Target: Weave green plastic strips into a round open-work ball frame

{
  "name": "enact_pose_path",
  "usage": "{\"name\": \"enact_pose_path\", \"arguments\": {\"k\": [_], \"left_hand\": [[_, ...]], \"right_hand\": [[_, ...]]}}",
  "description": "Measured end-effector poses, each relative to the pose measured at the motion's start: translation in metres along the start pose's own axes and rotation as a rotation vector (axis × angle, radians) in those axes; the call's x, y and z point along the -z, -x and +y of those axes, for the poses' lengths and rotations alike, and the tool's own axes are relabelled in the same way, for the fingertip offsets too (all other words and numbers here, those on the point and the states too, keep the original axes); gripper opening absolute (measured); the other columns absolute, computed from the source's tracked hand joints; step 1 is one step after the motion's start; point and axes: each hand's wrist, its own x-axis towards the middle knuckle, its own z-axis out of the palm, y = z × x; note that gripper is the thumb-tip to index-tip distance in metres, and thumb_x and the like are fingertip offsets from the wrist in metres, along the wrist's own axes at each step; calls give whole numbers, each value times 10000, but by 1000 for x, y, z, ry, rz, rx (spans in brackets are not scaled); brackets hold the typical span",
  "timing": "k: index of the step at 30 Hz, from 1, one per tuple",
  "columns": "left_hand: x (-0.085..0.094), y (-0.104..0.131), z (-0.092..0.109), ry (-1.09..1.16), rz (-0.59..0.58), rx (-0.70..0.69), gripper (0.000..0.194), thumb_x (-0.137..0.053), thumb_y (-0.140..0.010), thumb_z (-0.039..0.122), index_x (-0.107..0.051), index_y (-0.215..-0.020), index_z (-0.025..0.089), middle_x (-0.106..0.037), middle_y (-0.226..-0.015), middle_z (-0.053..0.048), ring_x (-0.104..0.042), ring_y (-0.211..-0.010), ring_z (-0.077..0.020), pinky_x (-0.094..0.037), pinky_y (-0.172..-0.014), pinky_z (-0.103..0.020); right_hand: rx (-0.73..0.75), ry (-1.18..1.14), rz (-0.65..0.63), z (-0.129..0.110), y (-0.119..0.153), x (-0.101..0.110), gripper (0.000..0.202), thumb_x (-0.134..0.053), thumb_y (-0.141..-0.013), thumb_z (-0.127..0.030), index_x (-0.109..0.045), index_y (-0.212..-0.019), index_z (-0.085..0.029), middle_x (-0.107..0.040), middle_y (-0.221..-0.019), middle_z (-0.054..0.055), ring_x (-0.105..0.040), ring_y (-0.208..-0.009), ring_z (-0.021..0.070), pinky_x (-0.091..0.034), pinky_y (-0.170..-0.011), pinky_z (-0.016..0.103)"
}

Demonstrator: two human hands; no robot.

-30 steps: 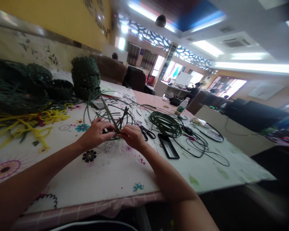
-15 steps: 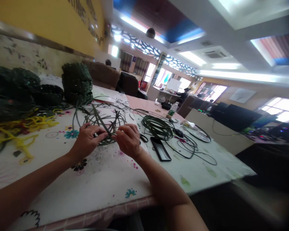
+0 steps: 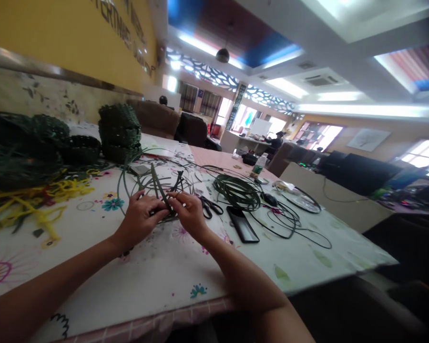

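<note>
Dark green flat strips (image 3: 158,183) cross and loop in a loose woven piece on the flowered tablecloth in front of me. My left hand (image 3: 142,216) is closed, thumb and fingers pinching the strips at the near edge of the piece. Close beside it on the right, my right hand (image 3: 188,213) pinches the same bundle from the other side, fingertips almost meeting the left ones. One strip stands up at a slant between the hands. Just right of my right hand lie black-handled scissors (image 3: 211,207), partly hidden by it.
A coil of green strip (image 3: 236,192) lies to the right, near a black phone (image 3: 243,225), a mouse (image 3: 270,199) and a bottle (image 3: 259,165). Dark green woven baskets (image 3: 119,131) and yellow strips (image 3: 46,207) are at left. A person (image 3: 277,140) sits far back.
My right hand has turned, its fingers now reaching over toward the left hand. The upright strip stands steeper, and more of the scissors shows. The whole view has shifted slightly.
</note>
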Motion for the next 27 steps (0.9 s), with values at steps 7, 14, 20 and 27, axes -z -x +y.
{"name": "enact_pose_path", "arguments": {"k": [7, 14, 20, 27], "left_hand": [[0, 2, -3, 19, -35, -49, 233, -531, -909, 384, -674, -826, 220, -703, -852, 4, -639, -887, -198, -217, -1106, -460], [-7, 5, -2, 39, 34, 36, 231, -557, -899, 396, -679, -822, 215, -720, -848, 7, -647, -833, -188, -204, -1133, -459], [-10, 5, -1, 104, 92, 86, 233, -559, -881, 407, -672, -799, 220, -721, -835, 10, -641, -816, -186, -227, -1132, -451], [-12, 6, 0, 132, 111, 124, 229, -551, -862, 408, -641, -766, 221, -717, -825, 1, -629, -831, -197, -247, -1121, -452]], "right_hand": [[-37, -349, -75, 1, -4, 2, 242, -606, -890, -267, -758, -1079, -259, -720, -1031, 32, -661, -939, 170, -517, -854, 314], [-258, -594, -124, 0, -4, 1, 488, -728, -764, -280, -664, -1247, -268, -657, -914, -10, -577, -780, 121, -487, -778, 283], [-283, -641, -183, -1, -7, 1, 571, -768, -706, -273, -607, -1254, -275, -572, -874, -29, -509, -731, 107, -445, -694, 248], [-365, -677, -213, 3, -10, -1, 377, -796, -649, -268, -578, -954, -224, -564, -773, -46, -522, -707, 112, -440, -668, 245]]}}
